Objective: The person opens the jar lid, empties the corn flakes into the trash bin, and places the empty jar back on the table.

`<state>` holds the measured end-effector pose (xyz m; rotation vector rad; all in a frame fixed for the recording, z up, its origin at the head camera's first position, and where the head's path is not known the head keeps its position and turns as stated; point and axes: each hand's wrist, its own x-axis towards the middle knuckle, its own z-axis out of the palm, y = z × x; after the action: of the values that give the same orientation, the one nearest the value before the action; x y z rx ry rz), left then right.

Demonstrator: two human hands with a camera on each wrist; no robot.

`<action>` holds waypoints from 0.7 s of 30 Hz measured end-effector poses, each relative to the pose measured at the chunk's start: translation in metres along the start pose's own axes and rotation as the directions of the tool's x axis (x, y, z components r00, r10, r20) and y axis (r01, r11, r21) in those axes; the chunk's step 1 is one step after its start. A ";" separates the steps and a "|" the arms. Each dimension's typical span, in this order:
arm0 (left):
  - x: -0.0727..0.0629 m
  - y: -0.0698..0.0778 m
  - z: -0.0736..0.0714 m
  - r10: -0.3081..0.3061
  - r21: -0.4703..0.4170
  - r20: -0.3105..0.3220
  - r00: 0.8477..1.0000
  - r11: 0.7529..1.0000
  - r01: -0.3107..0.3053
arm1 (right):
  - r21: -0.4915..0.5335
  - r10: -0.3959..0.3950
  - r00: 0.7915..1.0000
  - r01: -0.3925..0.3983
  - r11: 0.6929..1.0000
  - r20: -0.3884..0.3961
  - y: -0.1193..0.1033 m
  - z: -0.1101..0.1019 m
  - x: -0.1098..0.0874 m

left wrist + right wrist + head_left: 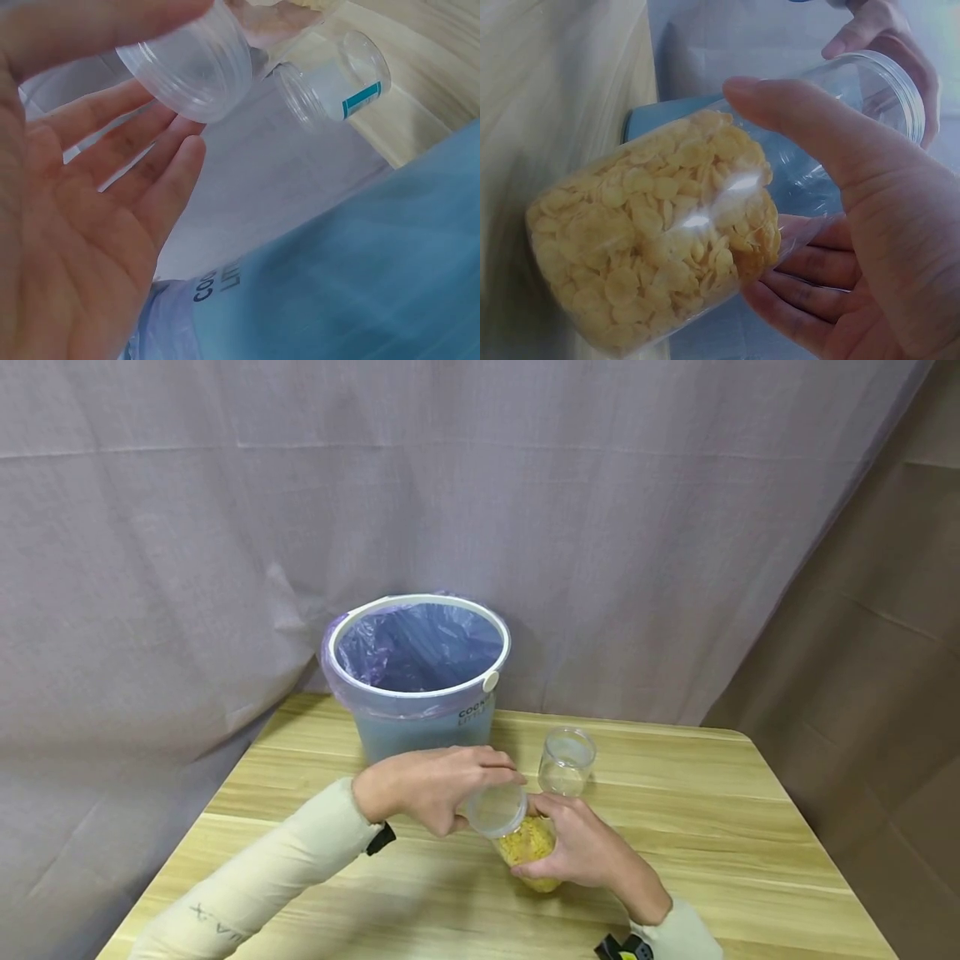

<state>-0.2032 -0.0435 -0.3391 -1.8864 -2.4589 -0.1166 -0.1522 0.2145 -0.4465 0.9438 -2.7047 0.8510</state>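
Observation:
A clear plastic jar [660,225], part filled with yellow flakes like cornflakes, tilts above the table, its ridged top end toward the left hand. My right hand [581,843] grips its side, with the thumb across the near wall and the fingers around the other side. At the top end, my left hand [442,785] holds a translucent round lid [497,810] between thumb and fingers. Whether the lid sits on the jar or just apart from it, I cannot tell. A second clear jar [567,760] stands just behind the right hand; a teal label shows in the left wrist view.
Behind the left hand stands a blue bucket [420,735] with a white rim, lined with a purple plastic bag [375,647]. Everything rests on a wood-grain table [712,860]. Grey cloth [600,527] hangs along its back edge.

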 end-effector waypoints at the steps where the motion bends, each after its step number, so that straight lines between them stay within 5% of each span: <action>1: 0.000 0.000 -0.001 -0.007 -0.001 0.000 1.000 1.000 0.007 | -0.003 -0.002 1.000 0.002 1.000 0.000 0.000 0.000 0.000; 12: -0.001 -0.002 -0.005 -0.062 0.059 -0.090 0.994 0.996 0.067 | -0.019 -0.003 1.000 0.002 1.000 -0.007 -0.002 0.000 -0.001; 21: -0.010 0.001 -0.023 -0.108 0.090 -0.166 0.980 0.988 0.125 | -0.023 0.008 1.000 -0.008 1.000 -0.017 0.000 -0.001 0.000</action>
<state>-0.1998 -0.0543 -0.3168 -1.6255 -2.4174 -0.1405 -0.1523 0.2154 -0.4460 0.9173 -2.7002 0.8234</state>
